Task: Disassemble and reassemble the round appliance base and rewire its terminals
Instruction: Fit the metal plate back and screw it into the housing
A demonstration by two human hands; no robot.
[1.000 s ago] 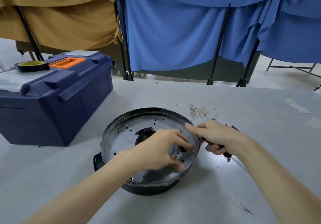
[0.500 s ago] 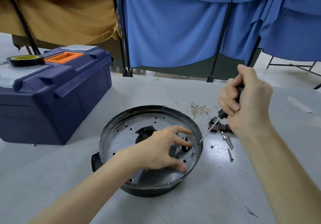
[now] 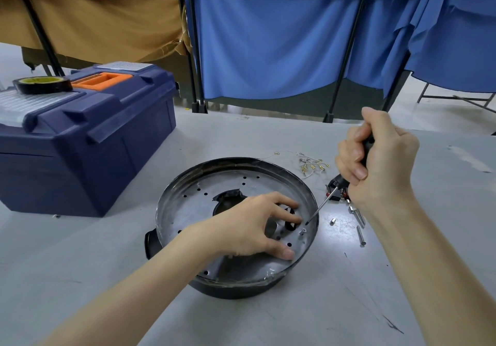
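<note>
Hands share the job: left hand (image 3: 249,227) presses, spread open, on the round appliance base (image 3: 185,211) at lower centre on the tabletop (image 3: 268,136), likely stiff, slick thin metal best steadied flat, while right hand (image 3: 375,163) grips the screwdriver (image 3: 322,205) near a tiny screw (image 3: 302,231).

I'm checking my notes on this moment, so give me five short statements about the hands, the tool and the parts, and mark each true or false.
1. The right hand grips a screwdriver. True.
2. The left hand is lifted clear of the round base. False: it rests on the metal plate inside it.
3. Loose screws lie on the table to the right of the base. True.
4. The tape roll lies on the table. False: it sits on top of the blue toolbox.
5. The screwdriver's tip points down inside the base's right rim. True.
</note>
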